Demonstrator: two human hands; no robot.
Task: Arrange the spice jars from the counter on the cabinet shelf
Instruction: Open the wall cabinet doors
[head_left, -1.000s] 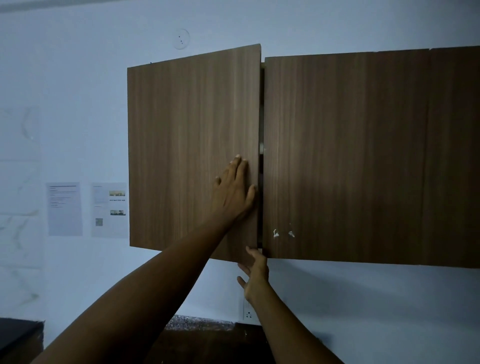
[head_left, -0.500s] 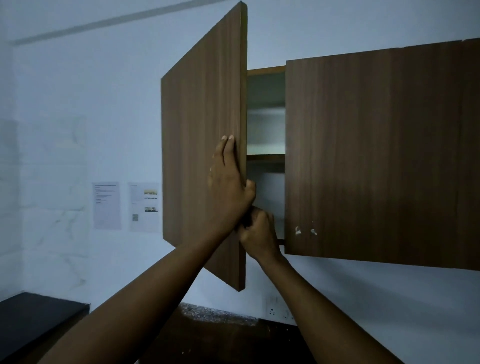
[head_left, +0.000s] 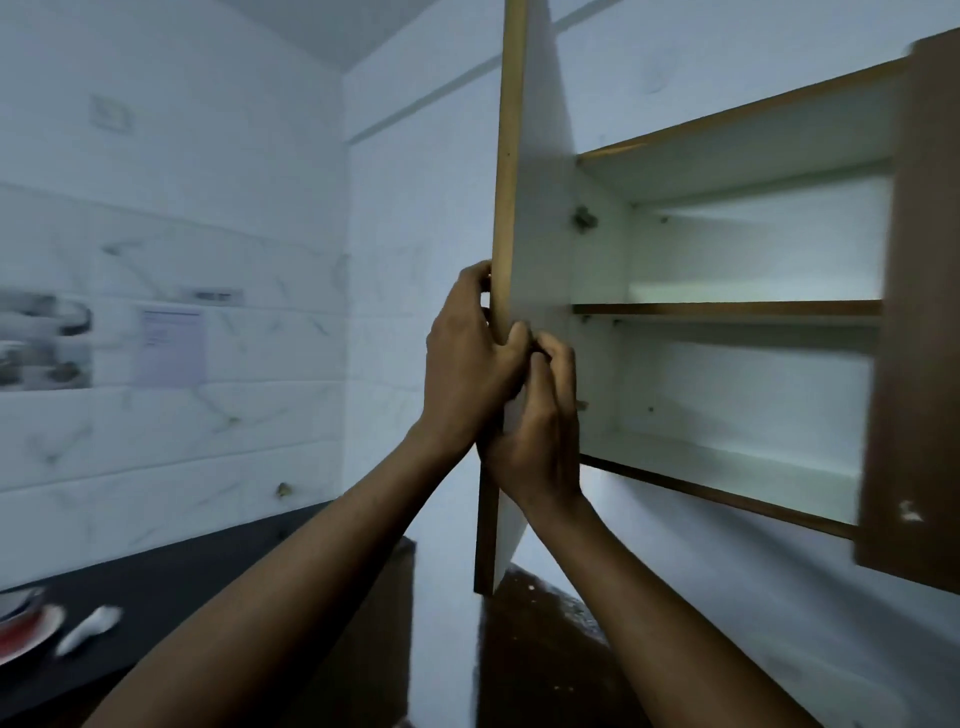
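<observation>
Head view looks up, close to cabinet (head_left: 727, 312).

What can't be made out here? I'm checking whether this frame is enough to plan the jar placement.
Head view only:
- Spice jars: none visible; blurred items on the counter at bottom left are unidentifiable.
- Cabinet's right part: hidden behind the closed door.
- Left hand fingertips: hidden behind the open door.
- Wall paper: text blurred.

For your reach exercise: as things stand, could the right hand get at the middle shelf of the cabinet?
Probably yes. The left door is swung wide, nothing shows on the middle shelf, and the right hand is beside the opening, though it grips the door's edge now.
</observation>
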